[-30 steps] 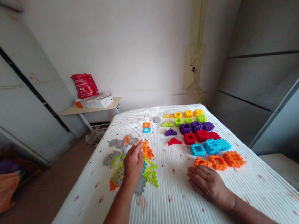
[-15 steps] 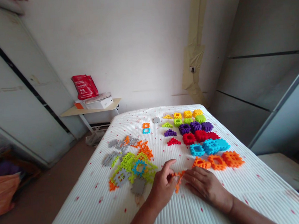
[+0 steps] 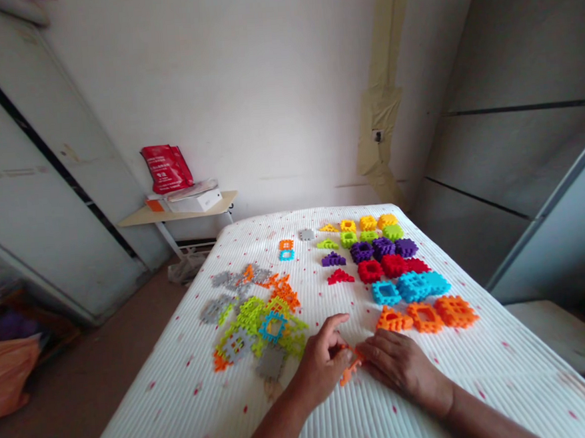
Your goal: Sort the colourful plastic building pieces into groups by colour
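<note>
In the head view, the left hand point(image 3: 319, 365) pinches an orange piece point(image 3: 350, 370) between thumb and fingers, over the white cover point(image 3: 350, 425). The piece sits between both hands, by the fingertips of the right hand point(image 3: 402, 371), though I can't tell from here whether that one grips too

Interlocking blocks point(image 3: 437, 282): plastic, smooth, low sheen. Cover point(image 3: 200, 409) under the blocks: ribbed cloth, matt. Red bag point(image 3: 165, 169): glossy plastic. Wall point(image 3: 244, 95): matt. Tape strip point(image 3: 384, 109): wrinkled, faintly shiny. Side-table top point(image 3: 139, 218): smooth, wood-like.
</note>
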The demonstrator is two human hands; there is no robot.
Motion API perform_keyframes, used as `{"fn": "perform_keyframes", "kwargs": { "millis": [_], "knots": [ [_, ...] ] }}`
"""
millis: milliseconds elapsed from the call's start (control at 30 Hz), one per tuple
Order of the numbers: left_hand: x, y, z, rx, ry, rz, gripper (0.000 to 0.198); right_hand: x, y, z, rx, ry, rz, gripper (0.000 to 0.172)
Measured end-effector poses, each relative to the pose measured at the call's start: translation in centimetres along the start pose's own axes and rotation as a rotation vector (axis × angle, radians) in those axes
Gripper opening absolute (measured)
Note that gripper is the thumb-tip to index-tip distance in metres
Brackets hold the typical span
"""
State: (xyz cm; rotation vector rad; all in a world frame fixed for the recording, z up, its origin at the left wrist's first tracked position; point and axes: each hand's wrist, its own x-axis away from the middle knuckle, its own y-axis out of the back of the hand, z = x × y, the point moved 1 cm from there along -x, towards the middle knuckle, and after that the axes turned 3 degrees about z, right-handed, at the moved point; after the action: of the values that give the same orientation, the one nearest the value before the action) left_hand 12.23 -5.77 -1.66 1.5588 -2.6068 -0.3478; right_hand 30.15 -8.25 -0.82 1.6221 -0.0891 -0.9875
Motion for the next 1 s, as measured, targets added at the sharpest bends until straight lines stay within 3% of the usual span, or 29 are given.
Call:
{"fn": "perform_keyframes", "kwargs": {
  "millis": [567,1000],
  "knots": [
    [-0.05,-0.08,0.26,-0.042,-0.014,0.035,0.047,0.24,-0.55,0.1,0.033,-0.012,0.077,0.019],
    [0.22,0.55,0.14,-0.034,-0.061,0.0,0.041,0.62,0.02,-0.59,0.003,-0.09,-0.016,0.018]
  ]
}}
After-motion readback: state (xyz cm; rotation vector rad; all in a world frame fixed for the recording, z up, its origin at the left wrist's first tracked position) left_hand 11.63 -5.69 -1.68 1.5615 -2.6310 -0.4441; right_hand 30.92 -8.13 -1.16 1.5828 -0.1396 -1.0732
